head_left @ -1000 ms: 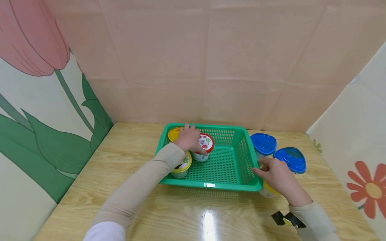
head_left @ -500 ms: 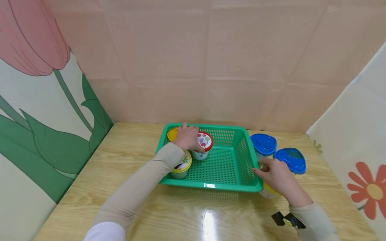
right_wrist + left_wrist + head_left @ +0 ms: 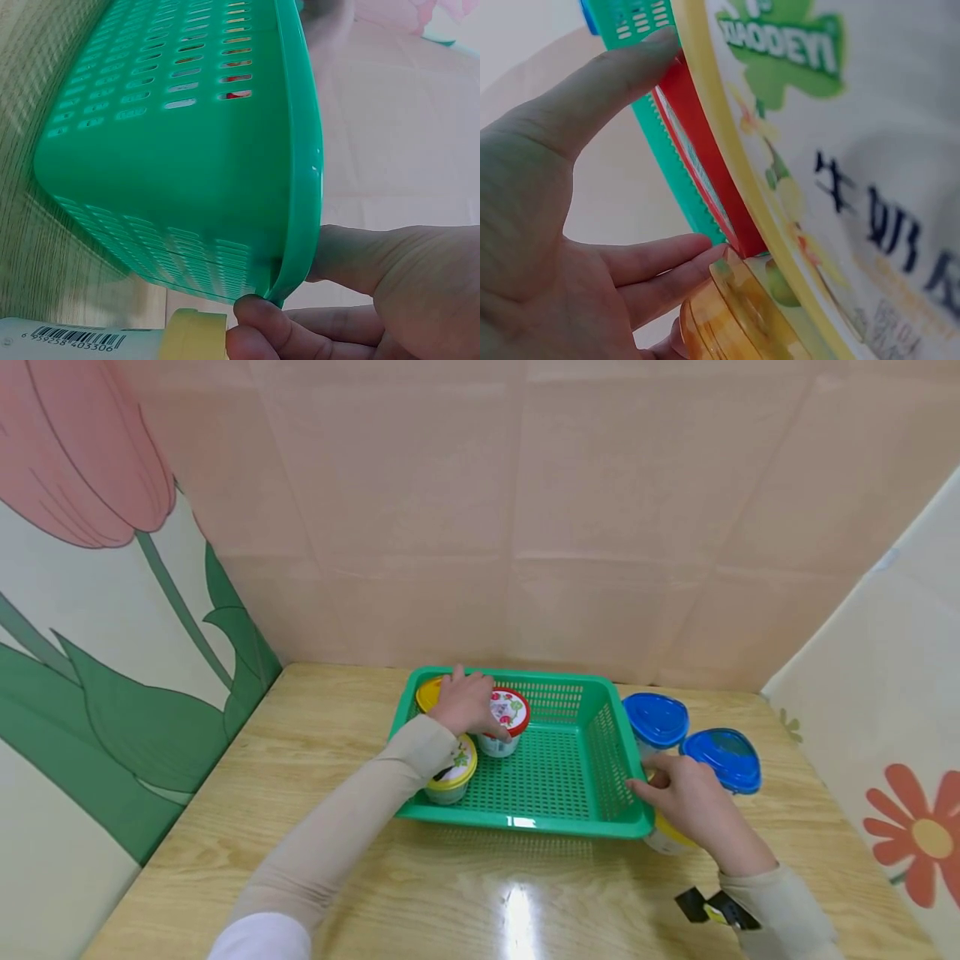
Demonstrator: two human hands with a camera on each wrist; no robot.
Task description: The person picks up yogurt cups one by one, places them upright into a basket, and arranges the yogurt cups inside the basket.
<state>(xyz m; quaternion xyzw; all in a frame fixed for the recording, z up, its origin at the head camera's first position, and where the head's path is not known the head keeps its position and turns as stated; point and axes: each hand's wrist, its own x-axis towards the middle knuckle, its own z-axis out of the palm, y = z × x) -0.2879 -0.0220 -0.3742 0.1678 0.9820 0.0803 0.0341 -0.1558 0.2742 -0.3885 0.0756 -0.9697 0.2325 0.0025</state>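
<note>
Fingers and thumb of a person's left hand (image 3: 467,703) grip a red-lidded tub (image 3: 512,710) inside a green basket (image 3: 525,822) on a tabletop (image 3: 390,885), while the right hand (image 3: 693,797) pinches the basket's right-hand rim.

Smooth, shiny plastic for the basket (image 3: 525,823). Glossy, see-through plastic on the blue lids (image 3: 656,718) and orange lid (image 3: 739,311). Wood look, streaky but shiny, on the table (image 3: 420,893). Dull cloth for the sleeves (image 3: 330,852). Dull, wrinkly covering on the wall (image 3: 390,485), cloth or paper unclear.
</note>
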